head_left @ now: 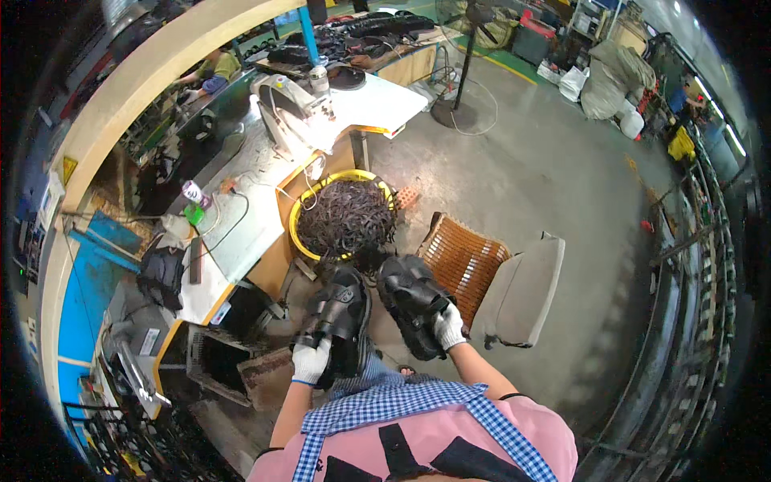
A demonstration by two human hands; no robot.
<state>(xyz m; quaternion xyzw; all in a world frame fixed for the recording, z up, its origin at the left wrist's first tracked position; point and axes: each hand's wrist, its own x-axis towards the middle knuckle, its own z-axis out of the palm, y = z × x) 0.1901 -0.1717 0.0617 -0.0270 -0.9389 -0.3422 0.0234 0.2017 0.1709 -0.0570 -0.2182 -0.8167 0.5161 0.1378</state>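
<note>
In each hand I hold a black strappy sandal, both raised in front of my body. My left hand (311, 361), in a white glove, is closed around the rear part of the left sandal (337, 309). A white glove also covers my right hand (449, 327), which grips the right sandal (408, 293) near its heel end. The two sandals are apart, their front ends close to each other. My fingers are mostly hidden behind the sandals. Just beyond them stands a yellow-rimmed basket (294, 233) heaped with dark strips (345, 217).
A white workbench (257, 209) with a sewing machine (293, 112) runs along the left. A brown woven chair (462, 261) and a grey cushion (526, 289) stand close on my right. Farther off are a fan stand (462, 80) and a metal rack (691, 321).
</note>
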